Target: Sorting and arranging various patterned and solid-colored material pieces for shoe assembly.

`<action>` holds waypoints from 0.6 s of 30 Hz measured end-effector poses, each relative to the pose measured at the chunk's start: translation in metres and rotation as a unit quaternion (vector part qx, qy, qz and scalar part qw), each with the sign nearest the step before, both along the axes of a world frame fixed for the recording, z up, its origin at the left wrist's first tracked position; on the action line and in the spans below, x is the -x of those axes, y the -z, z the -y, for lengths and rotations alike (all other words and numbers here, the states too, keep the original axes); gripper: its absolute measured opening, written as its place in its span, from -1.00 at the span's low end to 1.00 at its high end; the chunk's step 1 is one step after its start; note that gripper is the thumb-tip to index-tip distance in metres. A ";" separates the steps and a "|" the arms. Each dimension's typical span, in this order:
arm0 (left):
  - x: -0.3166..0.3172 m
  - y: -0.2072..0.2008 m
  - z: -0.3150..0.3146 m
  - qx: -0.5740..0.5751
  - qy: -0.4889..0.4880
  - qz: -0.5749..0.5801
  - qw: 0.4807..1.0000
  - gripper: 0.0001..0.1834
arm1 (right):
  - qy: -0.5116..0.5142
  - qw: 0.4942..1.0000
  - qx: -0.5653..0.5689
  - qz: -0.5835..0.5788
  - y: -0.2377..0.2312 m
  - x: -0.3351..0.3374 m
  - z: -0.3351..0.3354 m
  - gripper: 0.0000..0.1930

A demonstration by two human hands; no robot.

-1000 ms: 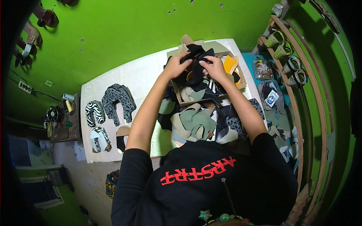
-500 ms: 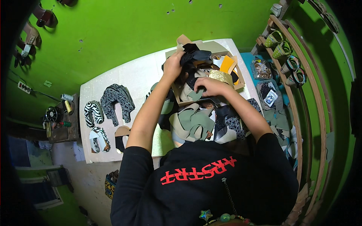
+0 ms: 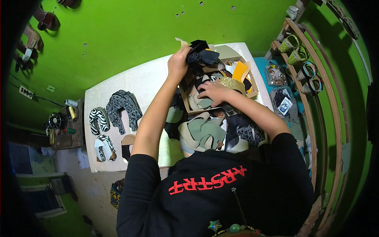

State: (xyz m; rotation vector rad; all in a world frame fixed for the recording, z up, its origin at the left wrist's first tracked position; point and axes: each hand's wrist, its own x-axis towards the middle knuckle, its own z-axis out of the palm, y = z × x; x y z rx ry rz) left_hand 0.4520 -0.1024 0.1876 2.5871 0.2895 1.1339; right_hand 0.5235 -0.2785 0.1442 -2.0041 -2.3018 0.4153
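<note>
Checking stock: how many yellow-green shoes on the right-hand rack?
2: upper shoe and lower shoe just below it, both on the wooden rack. More may be hidden.

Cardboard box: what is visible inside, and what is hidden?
The box holds a yellow piece, a glittery gold piece and mixed scraps; the right hand and these hide anything beneath.

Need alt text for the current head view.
A person's left hand holds dark scraps at the far-left corner of an open cardboard box; the right hand is spread over mixed scraps inside. More cut pieces lie in front; patterned arch-shaped pieces sit left on the white table.
</note>
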 end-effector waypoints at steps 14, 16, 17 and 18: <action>-0.004 -0.006 -0.008 0.034 -0.005 0.106 0.994 -0.60 | 0.036 0.980 -0.183 0.070 0.037 0.008 -0.011 -0.86; -0.009 -0.015 0.001 0.038 0.017 0.109 0.993 -0.60 | 0.064 0.975 -0.212 0.030 0.033 0.008 -0.014 -0.86; -0.013 -0.019 0.005 0.039 0.019 0.109 0.993 -0.60 | 0.092 0.966 -0.240 -0.011 0.031 0.008 -0.014 -0.86; -0.016 -0.024 0.009 0.028 0.022 0.112 0.993 -0.59 | 0.106 0.969 -0.222 0.012 0.021 0.011 -0.011 -0.85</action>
